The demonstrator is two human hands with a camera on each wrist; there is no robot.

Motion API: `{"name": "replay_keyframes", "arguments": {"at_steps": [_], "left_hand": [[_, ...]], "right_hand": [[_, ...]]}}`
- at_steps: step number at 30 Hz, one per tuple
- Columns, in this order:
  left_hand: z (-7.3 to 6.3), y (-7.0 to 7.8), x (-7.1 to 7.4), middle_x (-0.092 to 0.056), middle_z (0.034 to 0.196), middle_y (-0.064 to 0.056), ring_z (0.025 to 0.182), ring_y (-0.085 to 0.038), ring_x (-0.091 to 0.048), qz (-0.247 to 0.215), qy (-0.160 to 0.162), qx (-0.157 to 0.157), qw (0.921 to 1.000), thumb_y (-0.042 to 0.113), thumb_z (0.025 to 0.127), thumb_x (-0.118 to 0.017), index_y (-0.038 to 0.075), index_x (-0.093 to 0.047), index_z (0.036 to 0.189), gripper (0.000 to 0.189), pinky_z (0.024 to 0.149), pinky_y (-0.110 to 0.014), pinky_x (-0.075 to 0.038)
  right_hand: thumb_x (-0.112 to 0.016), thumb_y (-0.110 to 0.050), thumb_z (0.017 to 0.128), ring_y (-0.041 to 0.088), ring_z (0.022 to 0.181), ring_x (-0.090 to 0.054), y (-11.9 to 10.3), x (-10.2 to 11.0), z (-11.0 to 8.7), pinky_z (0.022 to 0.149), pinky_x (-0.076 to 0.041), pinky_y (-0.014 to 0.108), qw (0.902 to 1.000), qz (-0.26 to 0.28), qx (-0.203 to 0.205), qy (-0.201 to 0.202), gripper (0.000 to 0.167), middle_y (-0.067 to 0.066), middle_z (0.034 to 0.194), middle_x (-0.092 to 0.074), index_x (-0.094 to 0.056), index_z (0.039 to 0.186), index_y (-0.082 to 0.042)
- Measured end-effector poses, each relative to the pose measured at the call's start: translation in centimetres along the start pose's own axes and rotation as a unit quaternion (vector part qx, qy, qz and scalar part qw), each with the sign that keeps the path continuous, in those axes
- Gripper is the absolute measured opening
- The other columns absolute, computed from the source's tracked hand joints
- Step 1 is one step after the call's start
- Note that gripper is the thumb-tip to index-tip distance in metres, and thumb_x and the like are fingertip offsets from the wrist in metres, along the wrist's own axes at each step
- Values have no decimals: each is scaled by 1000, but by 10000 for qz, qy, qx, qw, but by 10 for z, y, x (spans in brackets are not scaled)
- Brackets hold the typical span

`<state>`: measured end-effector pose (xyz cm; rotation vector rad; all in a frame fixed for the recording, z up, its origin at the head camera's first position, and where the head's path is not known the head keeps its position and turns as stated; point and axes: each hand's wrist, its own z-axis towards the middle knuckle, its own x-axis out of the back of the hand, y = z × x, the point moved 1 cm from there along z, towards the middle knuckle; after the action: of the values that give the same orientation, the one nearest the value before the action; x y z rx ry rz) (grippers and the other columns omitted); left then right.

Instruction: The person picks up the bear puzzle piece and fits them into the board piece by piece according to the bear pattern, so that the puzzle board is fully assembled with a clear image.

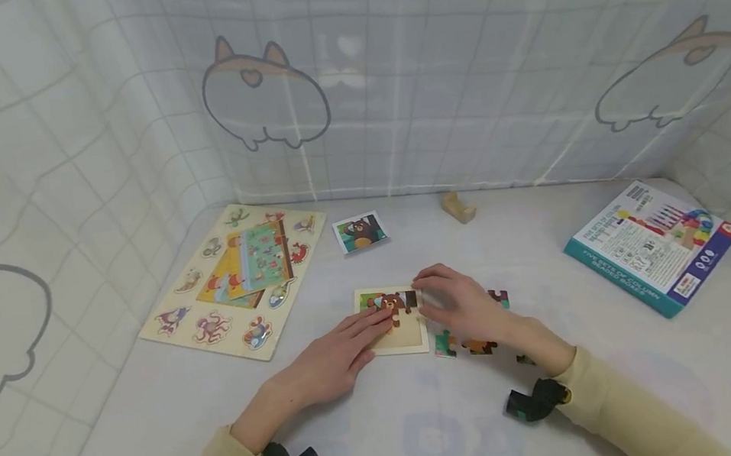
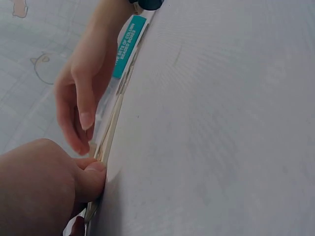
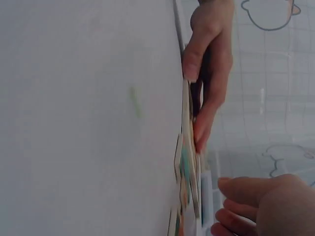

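A small wooden jigsaw tray (image 1: 408,339) lies on the table, with bear puzzle pieces (image 1: 390,301) set along its upper part. My left hand (image 1: 330,357) rests on the tray from the left, fingers stretched over the pieces and thumb by the near edge. At the tray's right edge is my right hand (image 1: 464,306), its fingers loosely bent; I see nothing between thumb and fingers in the left wrist view. Loose jigsaw pieces (image 1: 445,344) lie beside the tray, partly hidden under the right hand and forearm.
A bear picture card (image 1: 361,233) lies behind the tray, near a small tan block-like object (image 1: 458,208). To the left is a sea-animal board (image 1: 217,309) with picture sheets (image 1: 258,257) on it. A teal and white box (image 1: 652,244) lies at the right.
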<state>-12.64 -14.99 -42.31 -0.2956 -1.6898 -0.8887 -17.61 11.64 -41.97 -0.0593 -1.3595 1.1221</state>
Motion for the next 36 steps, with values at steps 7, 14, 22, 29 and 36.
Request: {"name": "replay_keyframes", "arguments": {"at_steps": [7, 14, 22, 29, 36], "left_hand": [[0, 0, -1, -22, 166, 7, 154, -21, -19, -70, -68, 73, 9999, 24, 107, -45, 22, -31, 158, 53, 122, -45, -28], [0, 0, -1, -21, 166, 8, 154, -20, -19, -41, -55, 32, 10000, 25, 107, -45, 22, -30, 158, 53, 122, -45, -29], [0, 2, 2, -21, 167, 7, 154, -22, -20, -38, -52, 36, 10000, 23, 107, -46, 21, -31, 158, 53, 122, -45, -29], [0, 0, 0, -22, 166, 7, 154, -22, -20, -77, -17, 42, 10000, 23, 107, -46, 21, -32, 158, 53, 122, -46, -29], [0, 0, 0, -23, 166, 7, 153, -21, -21, -94, 23, 8, 10000, 23, 106, -47, 21, -32, 158, 53, 122, -44, -28]], "right_hand": [[-74, -13, 91, 24, 121, -59, 15, 28, -26, 101, -51, 49, 9997, 29, -199, 121, 35, 3, 128, -62, -67, 124, -6], [-76, -14, 89, 22, 119, -60, 38, 55, -54, 98, -52, 40, 9971, -363, -625, 233, 35, 1, 128, -62, -69, 123, -10], [-79, -13, 86, 27, 122, -57, 59, 70, -72, 101, -34, 7, 9955, -408, -737, 430, 35, 4, 126, -64, -70, 121, -10], [-80, -16, 86, 28, 124, -55, 68, 71, -74, 102, -31, 6, 9957, -345, -789, 338, 34, 3, 126, -63, -71, 119, -12], [-83, -18, 83, 25, 125, -54, 70, 73, -76, 102, -30, 3, 9949, -362, -913, 247, 30, 1, 127, -62, -73, 111, -13]]}}
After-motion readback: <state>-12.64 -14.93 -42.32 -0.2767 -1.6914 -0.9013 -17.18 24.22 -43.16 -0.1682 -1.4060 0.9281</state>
